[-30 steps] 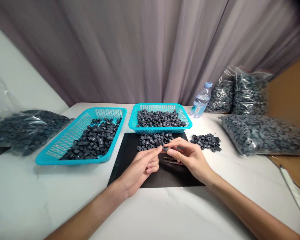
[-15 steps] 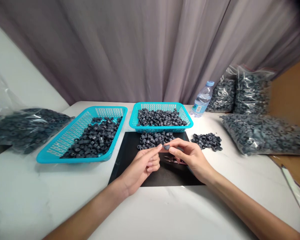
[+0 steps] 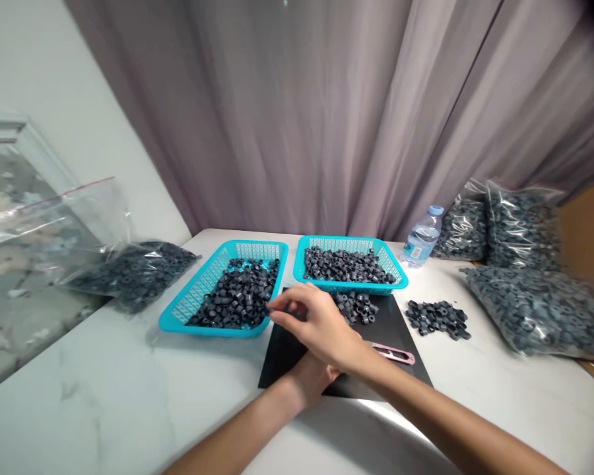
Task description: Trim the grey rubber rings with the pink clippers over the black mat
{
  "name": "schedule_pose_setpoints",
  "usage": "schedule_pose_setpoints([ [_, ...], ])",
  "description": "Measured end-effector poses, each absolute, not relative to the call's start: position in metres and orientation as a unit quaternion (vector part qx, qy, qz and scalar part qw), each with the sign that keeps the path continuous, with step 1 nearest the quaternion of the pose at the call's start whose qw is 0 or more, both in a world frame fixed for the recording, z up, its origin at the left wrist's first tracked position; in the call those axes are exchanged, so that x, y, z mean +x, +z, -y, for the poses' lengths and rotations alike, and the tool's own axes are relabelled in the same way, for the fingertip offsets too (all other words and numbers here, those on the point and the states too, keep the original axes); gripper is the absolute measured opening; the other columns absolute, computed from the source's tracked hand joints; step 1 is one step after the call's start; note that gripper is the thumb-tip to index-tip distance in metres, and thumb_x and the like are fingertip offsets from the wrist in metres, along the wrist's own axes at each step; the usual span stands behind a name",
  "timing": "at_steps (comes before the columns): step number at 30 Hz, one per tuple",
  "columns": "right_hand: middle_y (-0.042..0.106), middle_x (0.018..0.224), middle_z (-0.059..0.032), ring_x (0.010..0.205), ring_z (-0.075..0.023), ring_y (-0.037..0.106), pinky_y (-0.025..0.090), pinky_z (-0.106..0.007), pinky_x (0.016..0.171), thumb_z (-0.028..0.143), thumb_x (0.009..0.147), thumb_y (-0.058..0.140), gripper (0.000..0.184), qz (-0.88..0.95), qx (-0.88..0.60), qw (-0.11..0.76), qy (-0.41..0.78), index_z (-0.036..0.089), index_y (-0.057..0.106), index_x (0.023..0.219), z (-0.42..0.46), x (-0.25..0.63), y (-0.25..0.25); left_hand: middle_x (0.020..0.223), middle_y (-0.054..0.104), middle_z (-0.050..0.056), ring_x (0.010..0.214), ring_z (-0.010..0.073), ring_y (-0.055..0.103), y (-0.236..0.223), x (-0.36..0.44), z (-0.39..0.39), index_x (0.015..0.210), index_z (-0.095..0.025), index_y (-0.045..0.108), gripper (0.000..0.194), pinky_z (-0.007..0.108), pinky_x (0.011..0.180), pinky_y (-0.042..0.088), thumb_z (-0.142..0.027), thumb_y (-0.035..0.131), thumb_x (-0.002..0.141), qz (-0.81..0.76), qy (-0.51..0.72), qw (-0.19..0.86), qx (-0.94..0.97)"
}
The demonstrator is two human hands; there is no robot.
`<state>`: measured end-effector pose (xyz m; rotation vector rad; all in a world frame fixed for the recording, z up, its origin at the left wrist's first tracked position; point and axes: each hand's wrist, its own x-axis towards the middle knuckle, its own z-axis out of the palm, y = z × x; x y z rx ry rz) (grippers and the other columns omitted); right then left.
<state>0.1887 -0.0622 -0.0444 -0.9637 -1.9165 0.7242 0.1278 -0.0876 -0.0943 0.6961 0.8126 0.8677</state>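
My right hand (image 3: 321, 326) reaches across to the left, thumb and forefinger pinched on a small dark grey ring-shaped piece (image 3: 270, 310), mostly hidden by the fingertips. Those fingertips are at the right rim of the left blue basket (image 3: 171, 321), which holds a heap of similar dark pieces (image 3: 237, 297). Beneath my right wrist is my left hand (image 3: 317, 377), low over the black mat (image 3: 290, 353); its fingers are largely covered. A slim tool with a pink handle (image 3: 396, 355) lies on the mat, partly hidden by my right forearm. Loose dark pieces (image 3: 359, 309) are piled on the mat's far part.
A second blue basket (image 3: 400, 284) of dark pieces stands behind the mat. To the right are a loose pile (image 3: 438, 319), a water bottle (image 3: 422, 239) and filled plastic bags (image 3: 544, 310). Another bag (image 3: 143, 274) lies at the left.
My right hand has moved left from the mat to the left basket, crossing over my left hand. My fingertips have parted. The view has turned left and tilted up.
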Motion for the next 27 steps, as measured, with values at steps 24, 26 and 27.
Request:
schedule_pose_setpoints([
  [24, 0.062, 0.111, -0.0112, 0.098, -0.0281, 0.053, 0.047, -0.044, 0.082, 0.023, 0.095, 0.064, 0.024, 0.818, -0.427, 0.382, 0.051, 0.021, 0.062, 0.119, 0.118, 0.274, -0.114, 0.066, 0.044, -0.004, 0.062, 0.0116, 0.040, -0.092, 0.136, 0.083, 0.073, -0.017, 0.054, 0.055, 0.022, 0.060, 0.035, -0.070, 0.059, 0.085, -0.374, 0.381, 0.814, 0.230],
  [26, 0.063, 0.108, -0.0100, 0.095, -0.0269, 0.054, 0.046, -0.044, 0.081, 0.018, 0.095, 0.061, 0.019, 0.814, -0.431, 0.387, 0.049, 0.022, 0.064, 0.114, 0.120, 0.275, -0.111, 0.070, 0.050, -0.002, 0.066, 0.0129, 0.045, -0.089, 0.138, 0.085, 0.078, -0.016, 0.057, 0.055, 0.023, 0.066, 0.038, -0.071, 0.057, 0.086, -0.373, 0.376, 0.813, 0.241],
  [27, 0.062, 0.107, -0.0098, 0.094, -0.0262, 0.054, 0.046, -0.044, 0.081, 0.016, 0.095, 0.060, 0.018, 0.807, -0.435, 0.395, 0.054, 0.021, 0.065, 0.111, 0.121, 0.275, -0.110, 0.072, 0.052, -0.001, 0.068, 0.0133, 0.047, -0.088, 0.139, 0.085, 0.080, -0.016, 0.058, 0.054, 0.024, 0.068, 0.039, -0.069, 0.055, 0.089, -0.371, 0.373, 0.815, 0.241],
])
